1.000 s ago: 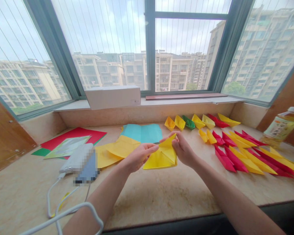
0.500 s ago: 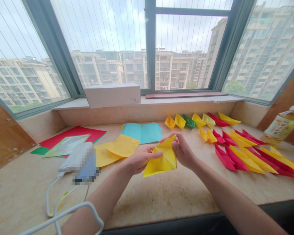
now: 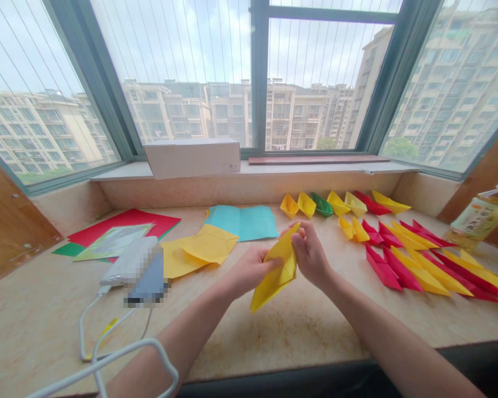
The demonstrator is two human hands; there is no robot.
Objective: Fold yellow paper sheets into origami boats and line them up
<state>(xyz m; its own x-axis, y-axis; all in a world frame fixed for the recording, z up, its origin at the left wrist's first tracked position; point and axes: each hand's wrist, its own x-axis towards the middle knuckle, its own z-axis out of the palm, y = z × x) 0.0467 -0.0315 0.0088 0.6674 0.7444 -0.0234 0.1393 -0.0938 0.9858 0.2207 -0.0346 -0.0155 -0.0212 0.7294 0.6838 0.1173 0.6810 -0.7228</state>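
The left hand (image 3: 249, 272) and the right hand (image 3: 311, 253) are pinching a folded, pointed yellow paper piece (image 3: 274, 283) above the beige stone counter (image 3: 311, 337).

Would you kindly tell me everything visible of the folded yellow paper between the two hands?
The folded yellow paper looks matte and layered, with creases. It tilts, pointed tip up, lower end leftward, apparently above the counter. The left hand lays its thumb across it; the right hand pinches it near the top.
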